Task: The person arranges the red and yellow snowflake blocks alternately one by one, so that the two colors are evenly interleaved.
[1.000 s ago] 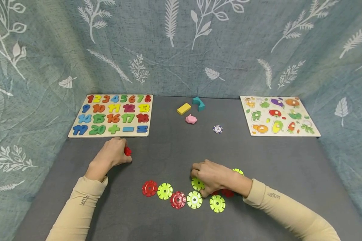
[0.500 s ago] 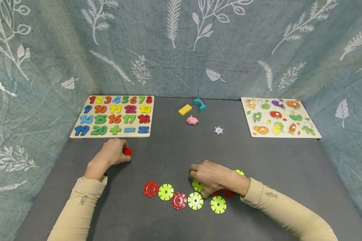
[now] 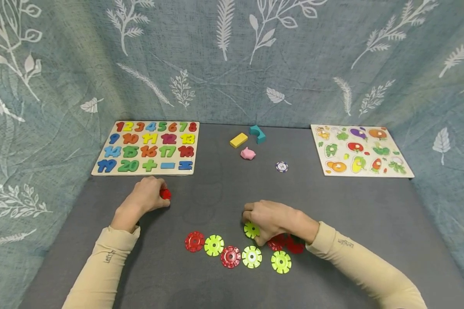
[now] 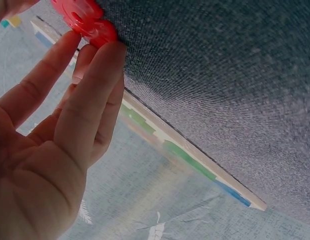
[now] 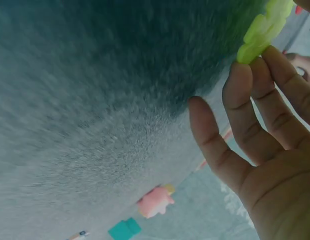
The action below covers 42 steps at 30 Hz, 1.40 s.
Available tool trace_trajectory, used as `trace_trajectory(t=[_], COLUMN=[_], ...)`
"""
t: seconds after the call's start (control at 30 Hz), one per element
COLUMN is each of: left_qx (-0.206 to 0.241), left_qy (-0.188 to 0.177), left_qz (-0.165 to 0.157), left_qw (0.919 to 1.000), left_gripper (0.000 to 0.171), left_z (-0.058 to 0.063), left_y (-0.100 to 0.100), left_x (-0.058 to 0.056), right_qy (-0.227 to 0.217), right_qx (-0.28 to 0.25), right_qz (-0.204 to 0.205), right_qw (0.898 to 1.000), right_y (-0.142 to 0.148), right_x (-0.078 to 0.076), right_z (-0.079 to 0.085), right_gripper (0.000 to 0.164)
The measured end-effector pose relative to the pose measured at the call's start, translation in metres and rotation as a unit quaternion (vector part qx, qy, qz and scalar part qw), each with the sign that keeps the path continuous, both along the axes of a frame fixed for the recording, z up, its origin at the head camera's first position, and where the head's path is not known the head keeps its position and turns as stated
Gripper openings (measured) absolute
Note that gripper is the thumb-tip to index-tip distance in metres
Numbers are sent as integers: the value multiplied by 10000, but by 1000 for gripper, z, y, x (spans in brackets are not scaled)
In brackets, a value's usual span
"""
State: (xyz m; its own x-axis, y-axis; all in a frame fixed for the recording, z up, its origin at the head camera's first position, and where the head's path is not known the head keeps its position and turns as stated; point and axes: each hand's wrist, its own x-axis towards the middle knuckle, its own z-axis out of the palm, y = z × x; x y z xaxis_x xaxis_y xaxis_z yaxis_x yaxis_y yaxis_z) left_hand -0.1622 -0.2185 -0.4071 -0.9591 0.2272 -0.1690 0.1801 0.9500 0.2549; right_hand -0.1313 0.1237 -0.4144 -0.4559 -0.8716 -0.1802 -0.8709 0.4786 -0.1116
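Near the bottom edge of the number board, my left hand (image 3: 145,196) pinches a red notched plastic disc (image 4: 90,22) between thumb and fingers. My right hand (image 3: 276,219), centre right, grips a yellow-green notched disc (image 3: 251,230) at its rim; its lobed edge shows in the right wrist view. Below lies a bent row of similar discs: a red disc (image 3: 194,241), a green disc (image 3: 214,245), a second red disc (image 3: 230,256) and a second green disc (image 3: 251,256). Another green disc (image 3: 281,262) lies to their right. Two more red discs (image 3: 276,243) sit partly under my right hand and wrist.
The number puzzle board (image 3: 147,148) stands at back left, a vegetable puzzle board (image 3: 361,150) at back right. Between them are a yellow block (image 3: 239,140), a teal arch block (image 3: 257,134), a pink pig (image 3: 248,153) and a poker chip (image 3: 282,167). A patterned cloth (image 3: 216,86) hangs behind.
My right hand has shifted slightly away from me and left with the green disc. A green disc edge seen behind my right wrist earlier is now hidden. My left hand stays nearly still.
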Motion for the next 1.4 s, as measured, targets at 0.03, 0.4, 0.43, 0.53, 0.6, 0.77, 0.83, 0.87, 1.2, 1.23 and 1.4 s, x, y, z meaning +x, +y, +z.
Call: trace_trajectory(t=[0.03,0.4,0.43,0.53,0.6,0.77,0.83,0.87,1.2,1.23,1.4], left_qx=[0,87,92,101,119,136,142,139,123,121,65], left_qy=[33,23,8,-61,-99,-107,-95,-84,-6,-1,-56], left_qz=[-8,5,2,3,-2,-5,-7,-8,-26,-26,-26], left_qw=[10000,10000,10000,9999,9999,9998,9999,9999,9999,9999,10000], left_gripper=[43,44,44,44,44,45,44,44,43,43,43], left_z=[0,-2,-1,-1,-1,-1,-1,-1,-3,-3,-2], left_y=[0,-1,-1,0,0,0,0,0,0,0,1], left_x=[0,1,0,0,1,2,2,1,1,1,1], right_qy=[-58,-302,-313,-346,-345,-300,-287,-281,-267,-247,-156], right_qx=[-22,-217,-204,-154,-141,-117,-101,-87,29,46,-20], right_qz=[-49,-150,-188,-270,-289,-339,-382,-403,-591,-584,-473], right_qw=[10000,9992,9991,9989,9989,9989,9988,9988,9979,9980,9988], right_y=[-2,-44,-49,-63,-73,-97,-105,-109,-135,-136,-146], right_x=[-3,-49,-53,-64,-69,-81,-85,-87,-97,-97,-97], right_z=[0,3,4,5,5,4,3,3,-4,-5,-8], right_gripper=[43,45,45,47,47,49,49,50,50,50,46])
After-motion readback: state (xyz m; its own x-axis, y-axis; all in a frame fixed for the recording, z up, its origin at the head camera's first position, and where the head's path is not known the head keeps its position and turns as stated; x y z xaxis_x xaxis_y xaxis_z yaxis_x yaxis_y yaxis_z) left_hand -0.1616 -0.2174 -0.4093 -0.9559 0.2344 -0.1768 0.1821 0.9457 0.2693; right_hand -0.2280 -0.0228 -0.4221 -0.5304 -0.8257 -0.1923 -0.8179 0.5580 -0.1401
